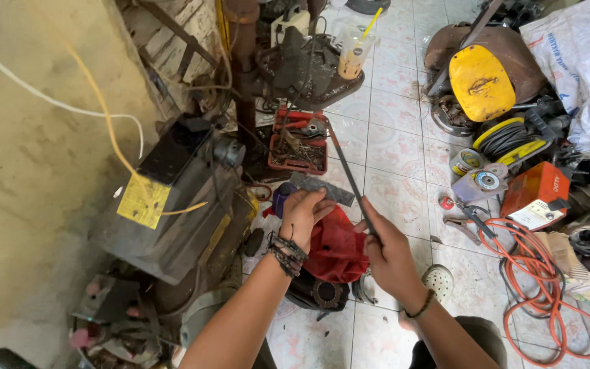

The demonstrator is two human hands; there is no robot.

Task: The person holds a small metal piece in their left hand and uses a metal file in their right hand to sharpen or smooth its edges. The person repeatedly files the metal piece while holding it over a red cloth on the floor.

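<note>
My right hand [389, 251] grips a long thin dark metal rod [347, 168] that slants up and away toward a red tray. My left hand [302, 215], with dark braided bands on its wrist, is closed around the near end of a flat grey metal piece [328, 188]. Below and between both hands lies a red cloth [336, 247] draped over a dark round machine part [322, 292].
A red tray of rusty scraps [298, 152] sits ahead. A black box with a yellow label [165, 198] stands at left. A plastic cup with a yellow straw [354, 53] rests on a dark stand. An orange cable [548, 287], orange box [539, 195] and yellow cover [481, 82] crowd the right.
</note>
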